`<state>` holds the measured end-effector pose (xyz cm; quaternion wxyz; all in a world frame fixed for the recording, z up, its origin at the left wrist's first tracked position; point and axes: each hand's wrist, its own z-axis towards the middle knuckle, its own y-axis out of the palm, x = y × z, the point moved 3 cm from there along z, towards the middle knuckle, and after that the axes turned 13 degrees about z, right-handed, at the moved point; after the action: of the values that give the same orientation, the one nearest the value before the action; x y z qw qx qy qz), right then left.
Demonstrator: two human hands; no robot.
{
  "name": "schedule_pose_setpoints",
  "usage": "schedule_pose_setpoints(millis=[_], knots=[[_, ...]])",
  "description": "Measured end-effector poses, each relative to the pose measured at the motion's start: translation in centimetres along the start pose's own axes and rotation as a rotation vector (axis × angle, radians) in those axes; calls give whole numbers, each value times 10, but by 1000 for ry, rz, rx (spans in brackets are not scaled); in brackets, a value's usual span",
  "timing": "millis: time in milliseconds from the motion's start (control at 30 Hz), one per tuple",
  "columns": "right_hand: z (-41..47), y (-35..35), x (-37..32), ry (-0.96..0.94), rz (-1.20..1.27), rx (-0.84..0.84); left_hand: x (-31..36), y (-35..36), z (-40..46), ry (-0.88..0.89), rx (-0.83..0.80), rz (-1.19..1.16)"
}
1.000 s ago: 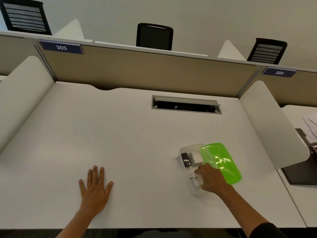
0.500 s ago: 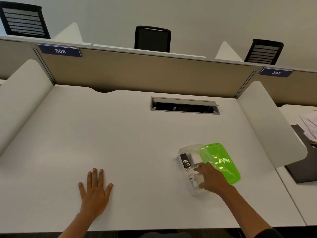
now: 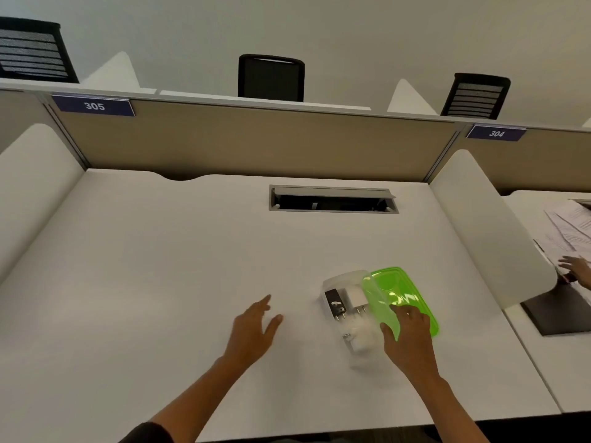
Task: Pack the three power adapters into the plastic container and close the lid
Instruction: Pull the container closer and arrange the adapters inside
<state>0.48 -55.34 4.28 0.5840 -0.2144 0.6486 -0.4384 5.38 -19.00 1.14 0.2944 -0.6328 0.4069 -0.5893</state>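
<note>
Left hand (image 3: 256, 327): fingers spread, empty, over the bare white desk (image 3: 160, 282), left of the container; contact with the desk unclear. Clear plastic container (image 3: 351, 318) on the desk, right of centre, uncovered. Inside: black adapter (image 3: 334, 305), white adapter (image 3: 354, 298) just beside it, third white adapter (image 3: 359, 340) at the near end. Green lid (image 3: 399, 292) leans across the container's right rim. Right hand (image 3: 407, 337): fingers on the lid's near edge, thumb at its left edge.

Three power adapters: one black (image 3: 334, 303), two white (image 3: 354, 298) (image 3: 359, 340); one container (image 3: 339, 279), one green lid (image 3: 399, 292), three chairs (image 3: 271, 76).
</note>
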Motion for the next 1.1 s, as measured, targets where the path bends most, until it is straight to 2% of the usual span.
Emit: schedule_pose_setpoints(millis=[67,233,533,833,1100], knots=[[-2,1,9,90,67,-6,36,5,15,-31,-113,-155],[-9,3,22,300,292,-23,105,16,43,-76,-282,-306],[-18,2,30,497,491,-22,129,26,64,-96,-315,-231],[-1,8,9,431,497,-16,96,25,51,-174,-304,-354],[41,29,-52,277,481,-122,34,4,11,-335,-155,-529]])
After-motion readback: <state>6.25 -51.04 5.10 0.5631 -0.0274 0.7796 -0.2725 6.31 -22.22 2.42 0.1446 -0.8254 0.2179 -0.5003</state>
